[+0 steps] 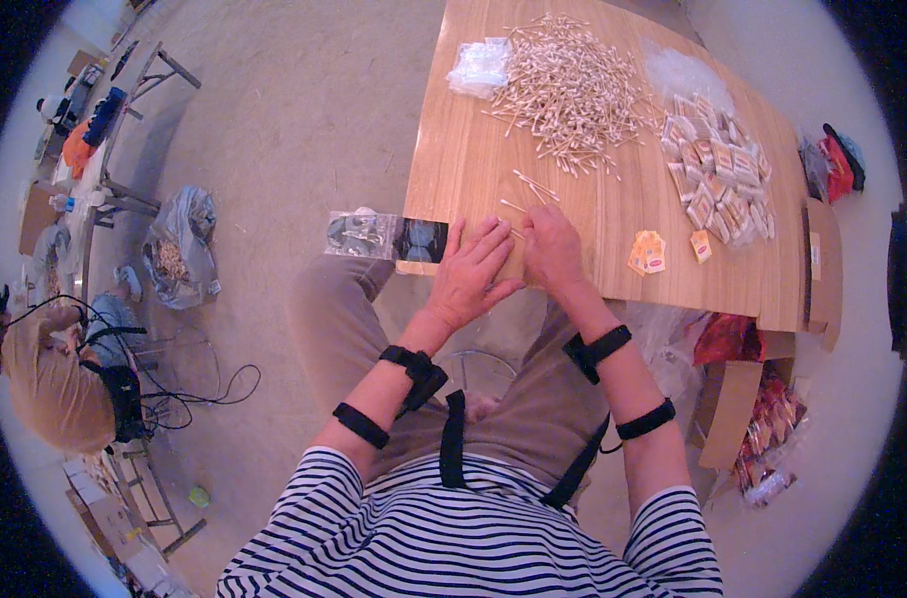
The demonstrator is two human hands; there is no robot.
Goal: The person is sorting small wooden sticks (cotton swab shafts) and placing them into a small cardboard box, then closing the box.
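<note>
My left hand (pixel 473 267) lies flat near the table's front edge, its fingers stretched forward and close together. Beside it, my right hand (pixel 553 249) is curled, with fingertips down at the wood; whatever it pinches is hidden. A few loose cotton swabs (pixel 536 186) lie just beyond both hands, and a swab tip shows between them. Left of my left hand, a flat clear zip bag with a black part (pixel 420 240) sticks out over the table's edge. Farther back spreads a big heap of cotton swabs (pixel 568 95).
Small filled packets (pixel 717 169) are piled at the right, near orange-and-yellow cards (pixel 648 253). Clear bags (pixel 479 67) lie left of the heap. Cardboard boxes (pixel 729 414) stand below the table's right side. Another person (pixel 60 384) sits at far left, near a grey plastic sack (pixel 181 244).
</note>
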